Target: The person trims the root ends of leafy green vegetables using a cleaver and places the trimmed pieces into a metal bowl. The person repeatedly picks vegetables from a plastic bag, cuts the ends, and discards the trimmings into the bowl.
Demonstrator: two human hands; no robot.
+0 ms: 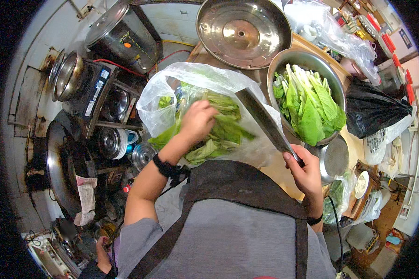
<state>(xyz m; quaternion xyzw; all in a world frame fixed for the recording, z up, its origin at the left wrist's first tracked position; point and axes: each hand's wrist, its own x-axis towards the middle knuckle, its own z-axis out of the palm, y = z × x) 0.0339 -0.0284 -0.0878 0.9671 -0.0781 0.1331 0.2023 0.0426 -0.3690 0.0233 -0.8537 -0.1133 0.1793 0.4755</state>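
A cleaver [263, 117] is gripped by its handle in my right hand [305, 171], its broad blade pointing up and to the left. My left hand [199, 120] is over leafy greens [227, 127] in an open clear plastic bag [202, 71]; blur and the angle hide whether its fingers hold a leaf. Some greens spill over the near side of the bag. Beyond my right hand, a steel bowl [340, 87] holds a bundle of leafy greens [314, 104] with pale stems, some leaves lying over its rim.
A large round metal lid [244, 33] lies behind the bag. Below the bowl is a metal pan [335, 158]. A black plastic bag [375, 108] stands at the right. To the left are a wok [61, 167] and a tall pot [125, 42]. Another person's arm [103, 254] shows at lower left.
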